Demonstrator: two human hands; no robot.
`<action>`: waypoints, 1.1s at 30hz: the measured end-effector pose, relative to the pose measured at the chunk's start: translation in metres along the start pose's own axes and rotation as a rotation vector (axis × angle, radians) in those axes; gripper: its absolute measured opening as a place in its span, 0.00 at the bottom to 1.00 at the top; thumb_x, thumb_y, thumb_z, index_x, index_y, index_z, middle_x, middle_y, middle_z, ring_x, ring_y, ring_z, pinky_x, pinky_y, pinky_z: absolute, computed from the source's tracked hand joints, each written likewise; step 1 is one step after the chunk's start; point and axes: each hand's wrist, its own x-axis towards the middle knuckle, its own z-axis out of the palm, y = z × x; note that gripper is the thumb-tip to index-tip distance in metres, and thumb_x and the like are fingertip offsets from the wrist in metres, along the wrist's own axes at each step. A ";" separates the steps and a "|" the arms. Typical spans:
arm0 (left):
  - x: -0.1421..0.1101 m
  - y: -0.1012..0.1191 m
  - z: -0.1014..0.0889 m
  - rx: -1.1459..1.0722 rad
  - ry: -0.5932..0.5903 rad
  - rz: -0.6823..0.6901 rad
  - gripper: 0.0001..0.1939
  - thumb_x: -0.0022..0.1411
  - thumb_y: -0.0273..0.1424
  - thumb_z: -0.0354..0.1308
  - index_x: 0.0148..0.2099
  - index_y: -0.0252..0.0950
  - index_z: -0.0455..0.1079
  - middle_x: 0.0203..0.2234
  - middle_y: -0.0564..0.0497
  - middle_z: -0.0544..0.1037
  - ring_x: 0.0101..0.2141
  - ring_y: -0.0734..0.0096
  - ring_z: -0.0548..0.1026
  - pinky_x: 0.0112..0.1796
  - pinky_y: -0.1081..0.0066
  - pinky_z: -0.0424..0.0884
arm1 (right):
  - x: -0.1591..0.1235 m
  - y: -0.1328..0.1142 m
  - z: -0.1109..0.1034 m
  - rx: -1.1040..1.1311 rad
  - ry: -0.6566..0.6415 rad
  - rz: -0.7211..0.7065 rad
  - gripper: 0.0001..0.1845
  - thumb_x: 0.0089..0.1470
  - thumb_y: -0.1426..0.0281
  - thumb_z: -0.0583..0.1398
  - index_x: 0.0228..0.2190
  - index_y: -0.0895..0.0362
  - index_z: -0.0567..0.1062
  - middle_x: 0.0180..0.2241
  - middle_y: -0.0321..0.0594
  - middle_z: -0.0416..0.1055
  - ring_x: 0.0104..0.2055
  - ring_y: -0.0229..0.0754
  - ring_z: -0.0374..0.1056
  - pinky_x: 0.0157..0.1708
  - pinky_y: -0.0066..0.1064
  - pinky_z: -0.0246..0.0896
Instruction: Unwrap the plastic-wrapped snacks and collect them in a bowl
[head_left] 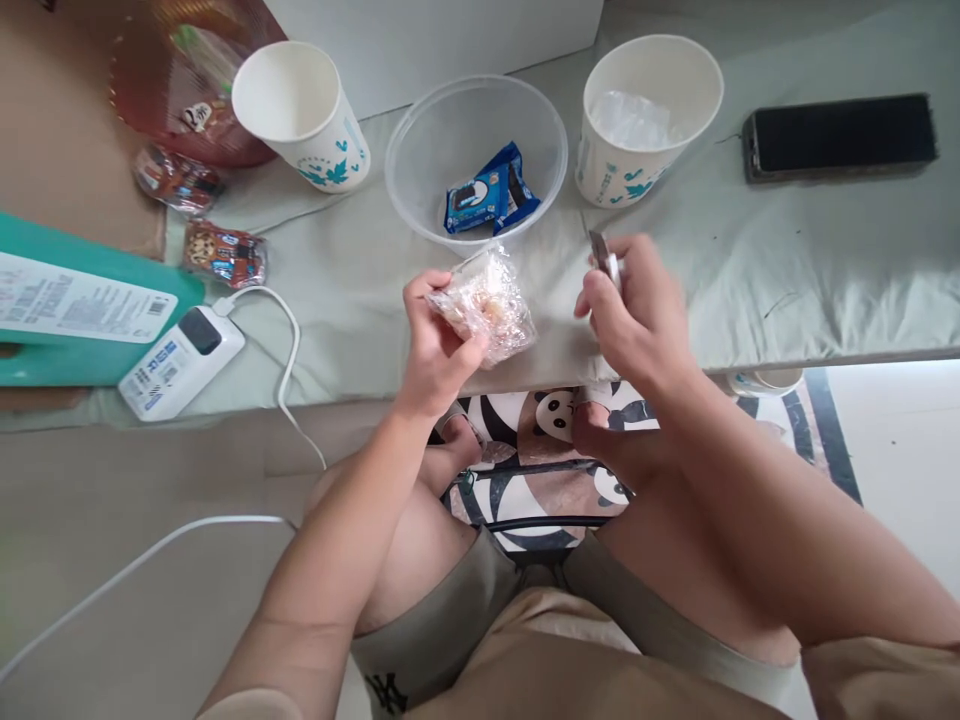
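Note:
My left hand pinches a crinkled clear plastic packet with pale and pinkish contents that I cannot make out. To its right, my right hand is closed around a small knife-like tool with a grey blade-like tip; its exact kind is unclear. The tool and the packet are apart. Just beyond the packet stands a clear plastic bowl holding blue snack packets. Beyond my right hand is a paper cup with clear plastic inside.
Another paper cup stands left of the bowl. Wrapped cookies lie near a red basket. A white power bank with a cable leans by a green container. A black device lies far right.

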 end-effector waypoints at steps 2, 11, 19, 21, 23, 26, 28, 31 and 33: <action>-0.002 0.003 0.004 0.077 0.009 0.049 0.40 0.54 0.62 0.66 0.60 0.54 0.54 0.52 0.48 0.63 0.50 0.59 0.72 0.48 0.60 0.75 | -0.011 -0.011 0.001 0.225 -0.169 0.074 0.20 0.71 0.56 0.48 0.37 0.54 0.72 0.25 0.36 0.67 0.26 0.39 0.63 0.30 0.33 0.60; -0.008 0.027 0.018 0.241 -0.010 0.196 0.31 0.64 0.54 0.63 0.61 0.50 0.56 0.54 0.45 0.68 0.54 0.57 0.75 0.52 0.58 0.75 | -0.027 -0.017 0.006 0.416 -0.496 0.051 0.32 0.66 0.42 0.51 0.30 0.57 0.72 0.20 0.33 0.65 0.23 0.34 0.62 0.26 0.29 0.55; -0.009 0.026 0.016 0.294 0.009 0.259 0.32 0.61 0.54 0.65 0.60 0.49 0.58 0.59 0.43 0.68 0.60 0.53 0.73 0.55 0.56 0.75 | -0.029 -0.020 0.004 0.421 -0.539 -0.002 0.31 0.67 0.44 0.50 0.30 0.57 0.73 0.19 0.31 0.65 0.21 0.33 0.60 0.27 0.30 0.56; -0.008 0.024 0.017 0.245 0.036 0.256 0.34 0.59 0.55 0.67 0.60 0.50 0.59 0.58 0.44 0.68 0.59 0.53 0.73 0.56 0.55 0.74 | -0.028 -0.020 0.005 0.383 -0.552 -0.001 0.30 0.68 0.46 0.50 0.30 0.57 0.72 0.20 0.32 0.66 0.22 0.33 0.61 0.28 0.30 0.56; -0.007 0.024 0.017 0.173 0.101 0.241 0.35 0.57 0.55 0.69 0.59 0.51 0.60 0.57 0.45 0.67 0.58 0.53 0.73 0.56 0.55 0.73 | -0.027 -0.021 0.005 0.315 -0.553 -0.009 0.27 0.68 0.49 0.50 0.28 0.57 0.72 0.20 0.33 0.66 0.24 0.34 0.62 0.30 0.31 0.56; -0.004 0.036 0.015 0.058 0.214 0.169 0.38 0.53 0.55 0.71 0.60 0.55 0.58 0.56 0.47 0.67 0.57 0.54 0.73 0.54 0.56 0.74 | -0.025 -0.022 0.005 0.169 -0.561 -0.024 0.25 0.68 0.54 0.51 0.25 0.56 0.69 0.20 0.34 0.65 0.25 0.35 0.60 0.31 0.31 0.53; -0.002 0.049 0.012 -0.022 0.269 0.095 0.38 0.54 0.55 0.71 0.60 0.59 0.57 0.57 0.49 0.67 0.56 0.55 0.73 0.51 0.58 0.76 | -0.024 -0.023 0.003 0.102 -0.571 -0.017 0.25 0.68 0.56 0.50 0.24 0.56 0.68 0.21 0.34 0.65 0.25 0.35 0.59 0.30 0.32 0.52; 0.002 0.062 0.007 -0.149 0.295 0.003 0.32 0.57 0.55 0.68 0.58 0.62 0.57 0.59 0.52 0.67 0.56 0.57 0.73 0.47 0.60 0.77 | -0.019 -0.022 -0.003 0.030 -0.525 -0.014 0.25 0.69 0.56 0.49 0.26 0.56 0.70 0.22 0.35 0.65 0.26 0.36 0.59 0.31 0.32 0.53; 0.002 0.061 0.005 -0.177 0.294 0.023 0.32 0.55 0.56 0.69 0.55 0.59 0.58 0.57 0.52 0.69 0.53 0.60 0.75 0.45 0.62 0.77 | -0.014 -0.014 -0.007 -0.083 -0.373 -0.047 0.24 0.69 0.56 0.49 0.29 0.57 0.73 0.25 0.39 0.68 0.28 0.38 0.60 0.32 0.33 0.53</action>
